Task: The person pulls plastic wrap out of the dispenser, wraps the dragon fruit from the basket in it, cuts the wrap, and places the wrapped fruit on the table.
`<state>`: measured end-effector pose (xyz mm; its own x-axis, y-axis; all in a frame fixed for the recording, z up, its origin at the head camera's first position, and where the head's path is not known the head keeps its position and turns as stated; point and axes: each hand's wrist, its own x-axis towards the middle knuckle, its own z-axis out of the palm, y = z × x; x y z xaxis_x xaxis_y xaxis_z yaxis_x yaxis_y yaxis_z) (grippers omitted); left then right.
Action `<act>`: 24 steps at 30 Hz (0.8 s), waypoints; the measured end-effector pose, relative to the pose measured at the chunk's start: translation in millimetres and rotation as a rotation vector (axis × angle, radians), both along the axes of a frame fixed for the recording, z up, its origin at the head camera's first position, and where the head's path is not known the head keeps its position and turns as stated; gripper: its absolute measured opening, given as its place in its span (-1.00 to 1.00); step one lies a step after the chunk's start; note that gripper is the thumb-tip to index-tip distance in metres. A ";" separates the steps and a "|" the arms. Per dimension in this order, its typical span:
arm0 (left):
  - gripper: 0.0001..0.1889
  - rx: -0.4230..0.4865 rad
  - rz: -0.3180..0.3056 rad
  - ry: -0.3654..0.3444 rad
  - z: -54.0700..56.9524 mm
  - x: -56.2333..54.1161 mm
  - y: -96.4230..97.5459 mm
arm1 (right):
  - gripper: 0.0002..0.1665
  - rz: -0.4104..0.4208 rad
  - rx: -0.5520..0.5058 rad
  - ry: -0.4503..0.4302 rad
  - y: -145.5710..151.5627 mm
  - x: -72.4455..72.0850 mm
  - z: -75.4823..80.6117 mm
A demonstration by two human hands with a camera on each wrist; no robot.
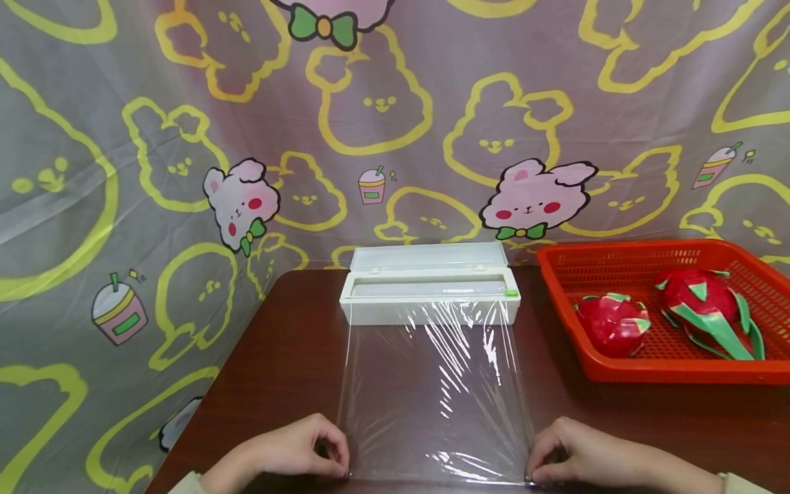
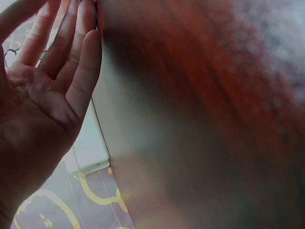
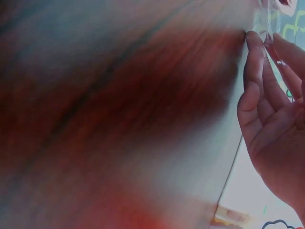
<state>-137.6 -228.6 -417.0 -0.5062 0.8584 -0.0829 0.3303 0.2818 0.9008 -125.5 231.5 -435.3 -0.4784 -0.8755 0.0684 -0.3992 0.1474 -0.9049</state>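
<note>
A sheet of clear plastic wrap (image 1: 426, 398) stretches from a white dispenser box (image 1: 426, 312) toward the near side of the brown table. The box's lid (image 1: 428, 256) stands raised, and a roll lies inside. At the sheet's near left corner my left hand (image 1: 305, 446) pinches the film between thumb and fingers. My right hand (image 1: 574, 453) pinches the near right corner. In the right wrist view, a bit of film shows at the fingertips of the right hand (image 3: 276, 100). The left wrist view shows the palm of the left hand (image 2: 47, 95); its fingertips are partly cut off.
To the right stands a red plastic basket (image 1: 685, 374) holding a red dragon fruit (image 1: 614, 326) and a larger one (image 1: 700, 298) with green scales. A patterned curtain (image 1: 426, 123) hangs behind and left of the table (image 1: 278, 343). A green slider (image 1: 511, 293) sits on the box.
</note>
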 end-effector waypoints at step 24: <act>-0.88 -0.013 0.092 -0.075 12.7 -9.2 -0.2 | -0.80 -0.016 0.076 -0.211 -2.0 5.2 4.9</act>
<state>-146.8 -228.8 -404.3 -0.5745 0.8075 -0.1338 0.2347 0.3191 0.9182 -120.2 229.5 -430.4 -0.4885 -0.8668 -0.1003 -0.1990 0.2226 -0.9544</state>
